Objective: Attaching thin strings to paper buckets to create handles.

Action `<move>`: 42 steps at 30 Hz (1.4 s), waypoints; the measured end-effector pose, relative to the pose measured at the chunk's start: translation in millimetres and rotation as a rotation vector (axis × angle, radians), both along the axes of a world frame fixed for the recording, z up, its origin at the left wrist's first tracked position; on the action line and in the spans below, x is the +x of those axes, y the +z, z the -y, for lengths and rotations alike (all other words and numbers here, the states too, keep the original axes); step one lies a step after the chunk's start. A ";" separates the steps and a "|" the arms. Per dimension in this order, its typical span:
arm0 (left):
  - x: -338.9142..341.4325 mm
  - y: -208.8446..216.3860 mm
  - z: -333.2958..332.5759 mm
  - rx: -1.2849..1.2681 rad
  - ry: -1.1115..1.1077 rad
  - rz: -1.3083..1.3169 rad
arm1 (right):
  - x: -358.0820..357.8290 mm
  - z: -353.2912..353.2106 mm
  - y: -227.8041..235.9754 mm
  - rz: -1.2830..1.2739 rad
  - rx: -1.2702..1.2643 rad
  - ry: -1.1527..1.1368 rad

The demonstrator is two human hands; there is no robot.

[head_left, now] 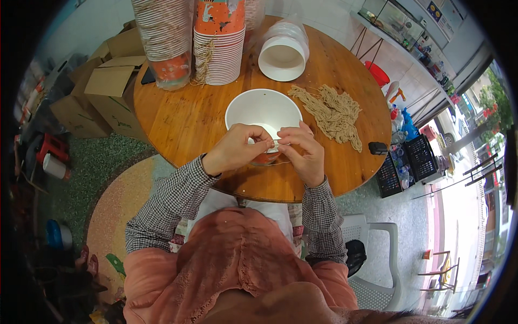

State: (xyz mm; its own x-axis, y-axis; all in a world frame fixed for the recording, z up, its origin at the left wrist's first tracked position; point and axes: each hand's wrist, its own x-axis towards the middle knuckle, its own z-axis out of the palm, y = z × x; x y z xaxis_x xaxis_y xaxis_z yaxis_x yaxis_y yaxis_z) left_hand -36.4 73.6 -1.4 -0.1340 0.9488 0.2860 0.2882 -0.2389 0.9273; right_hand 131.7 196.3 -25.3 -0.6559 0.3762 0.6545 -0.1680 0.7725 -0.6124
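Observation:
A white-lined paper bucket (pixel 263 105) with an orange outside stands near the table's front edge, its mouth facing up and a small hole by its far rim. Both hands meet at its near rim. My left hand (pixel 240 144) is closed in a pinch, thumb against forefinger, on a thin piece of twine at the rim. From the other side my right hand (pixel 305 152) pinches the same twine, its other fingers curled loosely. Most of the strand is hidden by the fingers. A loose bundle of beige twine (pixel 334 114) lies to the right of the bucket.
Tall stacks of paper buckets (pixel 217 56) stand at the far left of the round wooden table (pixel 178 127). Another white bucket (pixel 281 58), in clear plastic, lies on its side. A small black object (pixel 377 147) sits at the right edge. Cardboard boxes (pixel 110 89) stand left.

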 end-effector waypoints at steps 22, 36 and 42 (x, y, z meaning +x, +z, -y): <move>8.1 8.2 5.5 0.016 0.033 -0.097 | 27.7 38.5 59.9 0.113 -0.431 -0.149; 14.6 12.7 9.0 -0.041 -0.047 0.336 | 15.5 45.7 63.7 0.124 0.033 -0.068; 18.0 10.6 8.3 -0.021 -0.091 0.367 | 5.4 39.5 51.6 0.063 -0.111 -0.089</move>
State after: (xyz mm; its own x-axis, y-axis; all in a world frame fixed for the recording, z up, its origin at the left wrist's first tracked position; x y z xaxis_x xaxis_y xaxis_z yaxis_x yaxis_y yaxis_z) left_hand -18.3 65.4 9.2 -0.1384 0.9668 0.2149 -0.0855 -0.2278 0.9699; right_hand 137.1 156.9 26.4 -0.6555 0.5019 0.5643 -0.0606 0.7098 -0.7018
